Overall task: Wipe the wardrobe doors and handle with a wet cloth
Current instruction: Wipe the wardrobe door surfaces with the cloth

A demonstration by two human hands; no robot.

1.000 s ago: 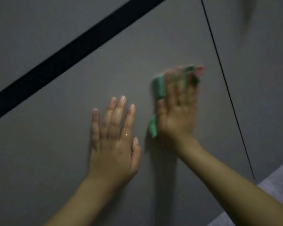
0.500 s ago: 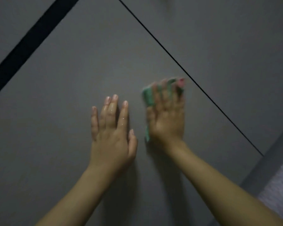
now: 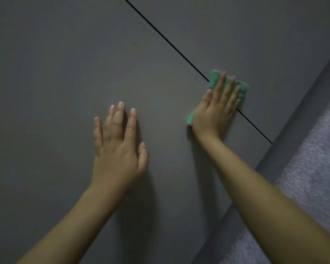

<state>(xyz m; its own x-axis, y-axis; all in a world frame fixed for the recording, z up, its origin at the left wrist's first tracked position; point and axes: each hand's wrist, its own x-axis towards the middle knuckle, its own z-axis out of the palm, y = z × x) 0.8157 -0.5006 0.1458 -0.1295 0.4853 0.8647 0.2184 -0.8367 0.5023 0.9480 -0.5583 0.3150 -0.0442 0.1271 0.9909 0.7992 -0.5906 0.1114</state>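
A grey wardrobe door (image 3: 65, 73) fills most of the view, and a thin dark seam (image 3: 170, 44) divides it from a second grey door (image 3: 255, 35) at the upper right. My right hand (image 3: 215, 111) lies flat with straight fingers and presses a folded green cloth (image 3: 215, 79) onto the doors, right over the seam. The cloth shows past my fingertips and beside my thumb. My left hand (image 3: 118, 149) rests flat on the left door, fingers straight, holding nothing. No handle is in view.
The wardrobe's grey base strip (image 3: 286, 140) runs diagonally at the right. Beyond it lies a pale lilac carpeted floor (image 3: 312, 168) in the lower right corner.
My right hand has slid the cloth to the right, from the left door's face onto the seam. The view swung, so the wide black strip left the frame. My left hand stayed flat.
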